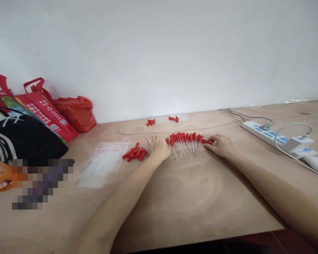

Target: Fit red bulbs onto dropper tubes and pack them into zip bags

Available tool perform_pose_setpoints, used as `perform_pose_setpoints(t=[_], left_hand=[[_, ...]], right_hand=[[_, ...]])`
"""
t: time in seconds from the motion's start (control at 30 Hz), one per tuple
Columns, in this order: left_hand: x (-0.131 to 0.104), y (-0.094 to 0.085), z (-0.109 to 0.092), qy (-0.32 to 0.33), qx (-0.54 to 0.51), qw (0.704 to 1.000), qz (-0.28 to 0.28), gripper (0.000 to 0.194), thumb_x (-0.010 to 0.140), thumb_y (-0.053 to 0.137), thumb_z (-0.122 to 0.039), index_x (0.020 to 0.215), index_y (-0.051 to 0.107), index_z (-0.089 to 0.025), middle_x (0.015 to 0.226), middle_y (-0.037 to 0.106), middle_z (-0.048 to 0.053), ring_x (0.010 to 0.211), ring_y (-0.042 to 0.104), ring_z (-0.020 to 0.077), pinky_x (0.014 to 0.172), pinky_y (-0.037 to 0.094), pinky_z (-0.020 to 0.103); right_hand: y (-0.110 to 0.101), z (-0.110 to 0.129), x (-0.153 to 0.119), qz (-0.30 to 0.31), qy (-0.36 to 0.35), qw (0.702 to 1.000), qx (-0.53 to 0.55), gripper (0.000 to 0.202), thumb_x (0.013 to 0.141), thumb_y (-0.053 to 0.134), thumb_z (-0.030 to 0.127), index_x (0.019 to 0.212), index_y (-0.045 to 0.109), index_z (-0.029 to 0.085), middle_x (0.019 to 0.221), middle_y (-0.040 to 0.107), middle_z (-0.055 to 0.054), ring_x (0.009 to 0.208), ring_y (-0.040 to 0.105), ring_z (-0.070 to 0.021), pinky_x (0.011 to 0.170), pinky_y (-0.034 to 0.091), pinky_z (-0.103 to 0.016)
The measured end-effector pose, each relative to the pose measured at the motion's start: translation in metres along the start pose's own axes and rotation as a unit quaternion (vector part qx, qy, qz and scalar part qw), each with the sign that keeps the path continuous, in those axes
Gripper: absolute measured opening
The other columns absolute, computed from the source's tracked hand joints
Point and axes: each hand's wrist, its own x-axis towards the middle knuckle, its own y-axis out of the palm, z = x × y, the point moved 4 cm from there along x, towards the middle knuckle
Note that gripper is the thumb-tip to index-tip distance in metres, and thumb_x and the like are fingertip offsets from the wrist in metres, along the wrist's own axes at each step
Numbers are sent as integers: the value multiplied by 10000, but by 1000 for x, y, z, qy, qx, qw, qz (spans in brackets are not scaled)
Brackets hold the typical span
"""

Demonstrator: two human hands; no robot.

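Note:
Several clear droppers with red bulbs (184, 137) lie side by side in a fanned row, bulbs pointing to the wall. At the row's right end my right hand (219, 145) is closed, its thumb and fingers pinching a dropper by its red bulb (207, 141). My left hand (159, 148) rests at the row's left end, palm down, fingers bent and slightly apart; its underside is hidden. Just left of it is a loose heap of droppers (135, 153), their clear tubes reaching towards that hand.
Clear zip bags (99, 164) lie flat at the left. Another bag (163, 120) with red-bulbed droppers lies near the wall. A power strip (270, 135) with cables is at the right. Red shopping bags (49, 113) and a black bag (34, 139) stand at the far left.

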Motion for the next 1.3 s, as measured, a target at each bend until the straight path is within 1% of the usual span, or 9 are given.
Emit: perform_pose_setpoints(t=[0.2, 0.37, 0.5, 0.67, 0.8, 0.97, 1.07, 1.17, 1.3], left_hand=[[7, -1, 1, -34, -11, 999, 8, 246, 670, 516, -313, 674, 656, -111, 843, 589, 188, 876, 466, 346, 725, 307, 481], [6, -15, 15, -45, -33, 998, 19, 284, 717, 478, -360, 595, 624, -149, 791, 596, 148, 853, 489, 328, 675, 347, 457], [-13, -31, 29, -16, -67, 997, 30, 208, 742, 470, -293, 619, 590, -176, 803, 599, 83, 863, 499, 280, 703, 352, 421], [-48, -46, 36, 76, -124, 988, -41, 168, 806, 399, -259, 714, 513, -176, 772, 597, 41, 801, 513, 207, 739, 313, 379], [-68, -39, 33, 147, -136, 978, -62, 182, 844, 349, -236, 757, 498, -178, 753, 612, 29, 751, 533, 176, 780, 281, 372], [-80, -26, 30, 198, -150, 966, -76, 230, 860, 318, -166, 898, 544, -190, 786, 643, 31, 716, 563, 153, 833, 252, 374], [-81, -23, 29, 211, -150, 963, -77, 283, 842, 322, -112, 974, 553, -207, 843, 647, 42, 750, 573, 155, 848, 244, 381], [-80, -23, 30, 209, -156, 963, -67, 301, 820, 327, -76, 960, 557, -211, 889, 644, 45, 780, 578, 157, 859, 237, 388], [-80, -23, 31, 199, -170, 963, -60, 256, 822, 331, -76, 922, 537, -189, 888, 650, 39, 791, 583, 157, 860, 233, 388]], right_hand=[[9, -3, 3, -13, 7, 1000, -13, 169, 717, 525, 346, 715, 613, 201, 754, 597, -41, 732, 532, -189, 633, 347, -292], [9, 2, 3, -21, -2, 999, -32, 174, 737, 511, 343, 698, 599, 198, 769, 594, -51, 785, 525, -207, 640, 339, -306], [10, 6, 0, -28, -9, 998, -52, 218, 770, 466, 365, 698, 587, 199, 792, 595, -57, 815, 516, -217, 654, 319, -327], [11, 7, -3, -29, 2, 997, -77, 226, 759, 472, 400, 774, 577, 200, 827, 591, -58, 831, 509, -223, 667, 310, -334], [11, 8, -4, -27, 8, 995, -92, 237, 777, 451, 393, 780, 591, 203, 837, 586, -65, 834, 509, -223, 666, 311, -335], [11, 11, -4, -33, -8, 993, -113, 218, 788, 458, 359, 741, 601, 201, 838, 578, -75, 842, 494, -230, 666, 307, -339], [11, 13, -4, -41, -23, 993, -109, 217, 794, 453, 358, 742, 596, 202, 855, 583, -72, 851, 486, -231, 674, 299, -342], [8, 15, -5, -57, -37, 993, -96, 197, 797, 443, 328, 751, 586, 201, 868, 587, -74, 850, 483, -226, 682, 293, -340], [0, 20, -7, -101, -27, 994, -42, 189, 804, 435, 327, 768, 557, 187, 853, 598, -78, 832, 496, -225, 695, 305, -341]])
